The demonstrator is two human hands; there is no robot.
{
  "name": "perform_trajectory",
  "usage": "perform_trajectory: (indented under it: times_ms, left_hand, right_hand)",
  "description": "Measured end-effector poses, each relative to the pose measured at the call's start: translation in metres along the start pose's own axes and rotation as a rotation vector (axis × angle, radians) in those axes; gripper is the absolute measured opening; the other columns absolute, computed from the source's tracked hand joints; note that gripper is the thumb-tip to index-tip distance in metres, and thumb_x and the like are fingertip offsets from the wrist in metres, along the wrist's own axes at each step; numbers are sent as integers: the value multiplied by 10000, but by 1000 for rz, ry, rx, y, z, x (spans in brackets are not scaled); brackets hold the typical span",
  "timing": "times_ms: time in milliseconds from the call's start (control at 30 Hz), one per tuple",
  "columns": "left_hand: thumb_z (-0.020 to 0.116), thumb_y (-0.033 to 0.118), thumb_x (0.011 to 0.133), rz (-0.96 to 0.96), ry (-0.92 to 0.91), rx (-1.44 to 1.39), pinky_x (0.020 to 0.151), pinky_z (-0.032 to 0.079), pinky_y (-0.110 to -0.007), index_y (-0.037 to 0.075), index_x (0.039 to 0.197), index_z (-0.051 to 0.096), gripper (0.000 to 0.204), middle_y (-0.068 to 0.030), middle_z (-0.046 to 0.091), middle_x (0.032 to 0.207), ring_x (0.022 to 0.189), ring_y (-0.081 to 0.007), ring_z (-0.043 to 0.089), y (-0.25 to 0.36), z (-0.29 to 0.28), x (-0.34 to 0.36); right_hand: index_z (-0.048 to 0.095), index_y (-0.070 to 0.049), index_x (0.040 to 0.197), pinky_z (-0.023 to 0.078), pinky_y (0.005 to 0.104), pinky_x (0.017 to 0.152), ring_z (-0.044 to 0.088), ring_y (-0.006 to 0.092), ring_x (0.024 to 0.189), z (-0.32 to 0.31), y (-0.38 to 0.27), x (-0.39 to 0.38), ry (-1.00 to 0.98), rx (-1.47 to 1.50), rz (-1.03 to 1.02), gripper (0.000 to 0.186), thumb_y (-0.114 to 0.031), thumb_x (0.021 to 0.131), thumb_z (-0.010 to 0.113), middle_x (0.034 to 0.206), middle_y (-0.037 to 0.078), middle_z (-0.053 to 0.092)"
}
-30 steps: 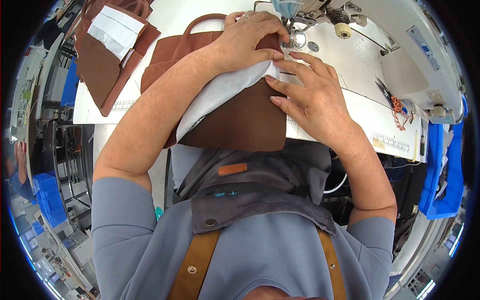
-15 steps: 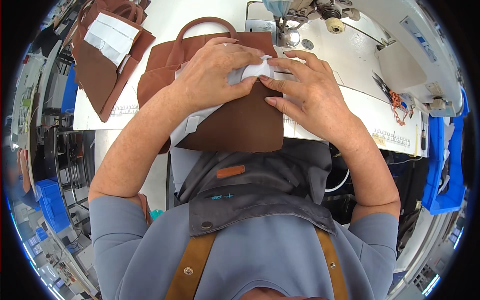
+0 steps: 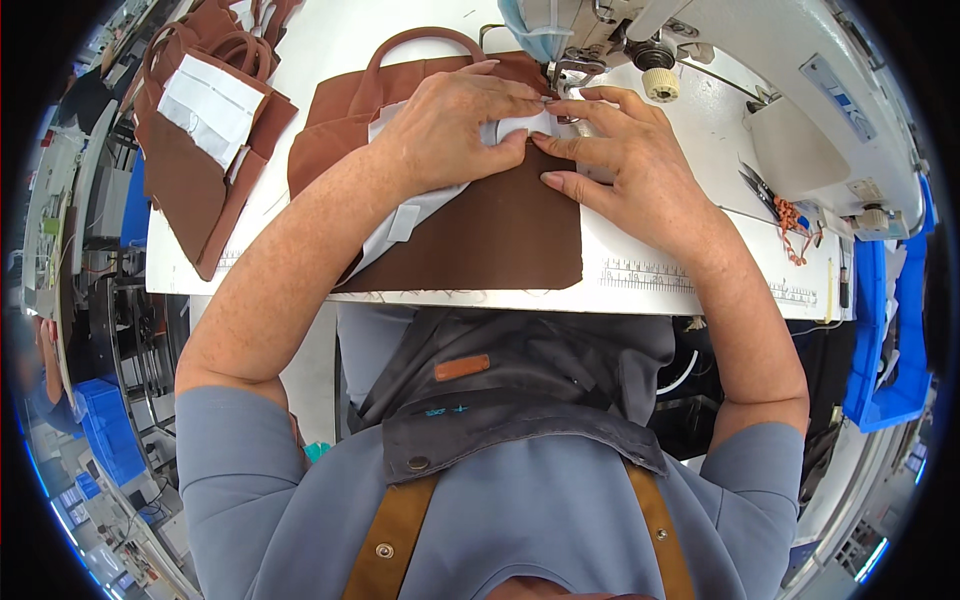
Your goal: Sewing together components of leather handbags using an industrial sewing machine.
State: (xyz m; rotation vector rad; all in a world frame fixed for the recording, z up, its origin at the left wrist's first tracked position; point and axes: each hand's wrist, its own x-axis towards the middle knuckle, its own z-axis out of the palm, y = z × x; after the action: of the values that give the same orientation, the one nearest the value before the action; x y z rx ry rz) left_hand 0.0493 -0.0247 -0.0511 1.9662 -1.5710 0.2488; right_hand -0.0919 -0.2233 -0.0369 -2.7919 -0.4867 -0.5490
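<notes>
A reddish-brown bag piece [image 3: 335, 105] with a rounded handle [image 3: 425, 35] lies on the white sewing table, a darker brown panel [image 3: 480, 240] towards me. Between the panels sits white lining fabric [image 3: 522, 122]. My left hand [image 3: 460, 125] is closed on the lining, thumb and fingers pinching it near the panel's upper edge. Facing it, my right hand [image 3: 625, 150] pinches the same white fabric beside the brown edge, its lower fingers resting over the panel. Just beyond the fingertips is the sewing machine's needle area [image 3: 570, 70], partly hidden by the hands and a light-blue cloth [image 3: 535, 28].
The machine's white body [image 3: 800, 90] stands at the right. Scissors [image 3: 760, 185] and orange threads [image 3: 792, 218] lie by it. More brown bag pieces [image 3: 200, 180] are stacked at the left. A blue bin [image 3: 885, 400] hangs off the right side; a ruler strip [image 3: 640, 275] marks the front edge.
Both hands have slid the bag piece slightly to the right and farther in, closer to the needle area. Its near edge now lies on the table instead of overhanging the front.
</notes>
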Motion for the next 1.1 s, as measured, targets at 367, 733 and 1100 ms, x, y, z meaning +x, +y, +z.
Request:
perform_trajectory:
  times_ms: [367,733,1100]
  left_hand:
    - [685,102,804,0,-44,-5,1105,485,-395,40,1091,764,304,-109,737,1173,1142,-285,680,-22,0,18]
    - [697,97,794,41,-4,7,1117,470,-406,64,1090,771,306,-86,741,1172,1147,-289,679,-20,3,14]
    - [702,98,781,42,-12,-2,1110,473,-404,51,1095,771,324,-129,740,1162,1115,-288,691,-21,4,14]
  right_hand:
    - [791,-193,1131,424,438,1001,584,290,1141,5,10,9,16,-18,74,338,-406,873,740,1274,90,647]
    - [788,-216,1143,422,436,999,563,292,1126,4,7,4,31,-53,54,344,-427,878,731,1272,85,634]
    - [786,-203,1142,406,430,1023,560,273,1184,8,7,0,50,-68,58,344,-421,883,727,1281,71,653]
